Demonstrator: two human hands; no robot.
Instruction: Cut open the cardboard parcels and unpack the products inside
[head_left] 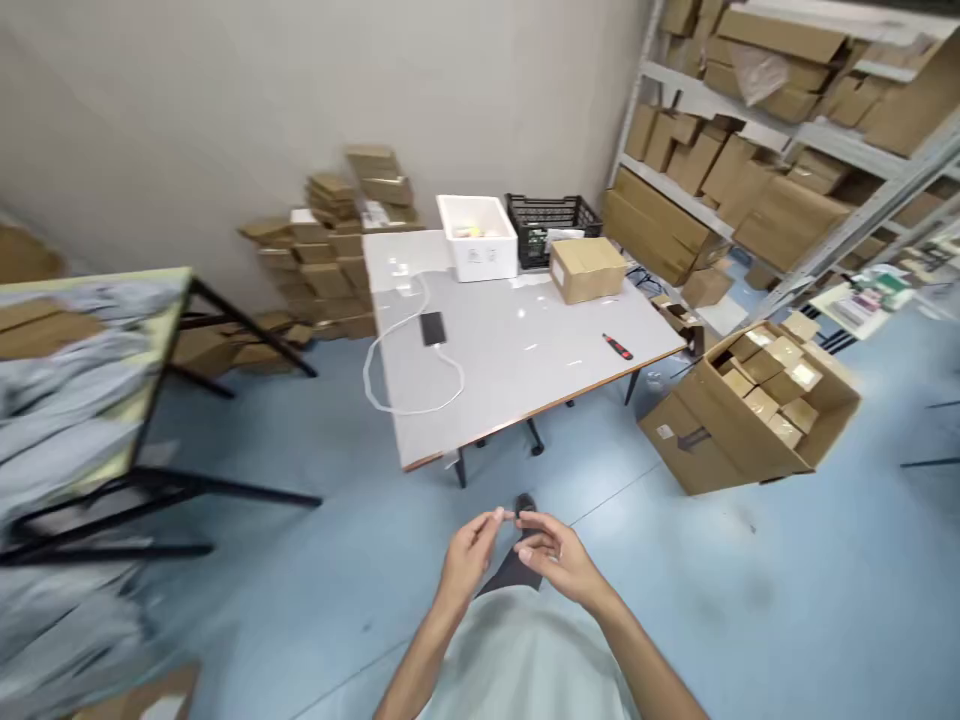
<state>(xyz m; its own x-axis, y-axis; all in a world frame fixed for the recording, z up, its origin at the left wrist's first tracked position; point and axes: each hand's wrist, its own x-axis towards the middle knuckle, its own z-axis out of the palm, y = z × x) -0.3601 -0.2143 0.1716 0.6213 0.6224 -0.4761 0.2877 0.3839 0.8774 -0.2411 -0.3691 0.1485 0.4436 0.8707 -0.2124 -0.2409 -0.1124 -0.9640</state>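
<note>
My left hand (468,560) and my right hand (561,556) are raised in front of my body, over the blue floor. Their fingertips come close together, and I cannot tell whether they touch. The left fingers point right; those on the right are curved and apart, with nothing visible in either hand. Beyond them stands a white-topped table (510,370). On it lie a dark phone (433,328) with a white cable (416,412) and a red-and-black utility knife (617,347). A closed cardboard box (589,272) sits near the back right.
At the table's back stand a white foam box (486,262) and a black crate (536,215). A large open carton (720,430) holding small boxes stands right. Shelving (847,145) with cartons fills the far right. On the left is another table (161,340) with grey bags.
</note>
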